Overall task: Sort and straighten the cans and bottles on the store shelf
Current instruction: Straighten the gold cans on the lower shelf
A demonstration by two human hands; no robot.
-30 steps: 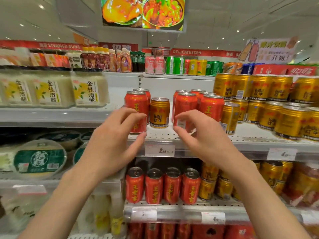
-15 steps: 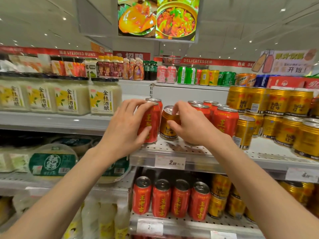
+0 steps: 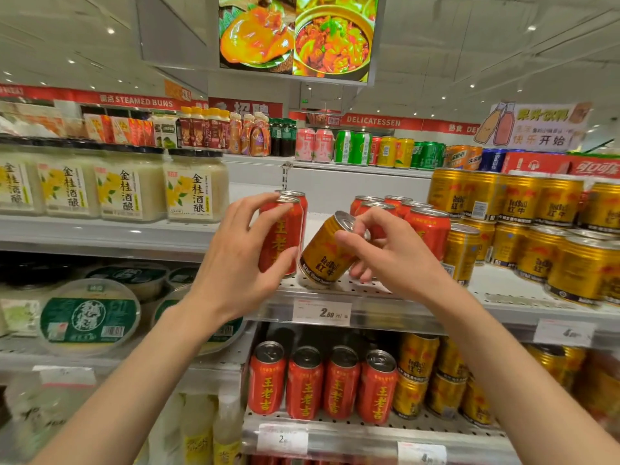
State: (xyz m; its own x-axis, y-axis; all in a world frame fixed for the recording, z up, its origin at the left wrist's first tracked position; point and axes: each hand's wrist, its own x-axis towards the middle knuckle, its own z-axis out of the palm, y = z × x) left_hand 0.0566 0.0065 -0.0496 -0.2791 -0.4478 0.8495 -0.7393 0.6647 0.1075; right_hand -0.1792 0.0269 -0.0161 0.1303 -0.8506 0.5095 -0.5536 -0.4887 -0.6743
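Note:
My left hand (image 3: pixel 235 260) wraps around an upright red can (image 3: pixel 281 236) at the left end of the white perforated shelf (image 3: pixel 503 292); a second red can stands right behind it. My right hand (image 3: pixel 389 253) grips the top of a gold Red Bull can (image 3: pixel 323 255), which leans to the right with its base on the shelf. Behind my right hand stands a group of red cans (image 3: pixel 426 229). To the right of them are stacked gold Red Bull cans (image 3: pixel 543 236).
The shelf below holds a row of red cans (image 3: pixel 322 384) and more gold cans (image 3: pixel 422 374). Jars of white rice drink (image 3: pixel 131 186) fill the left shelf, round green-lidded tubs (image 3: pixel 89 317) sit beneath. Mixed drinks line the top shelf (image 3: pixel 352 152). A price tag (image 3: pixel 322 312) hangs on the shelf edge.
My right hand has closed on the gold can's top and tipped it over to the right. My left hand keeps its hold on the red can. The camera has come closer.

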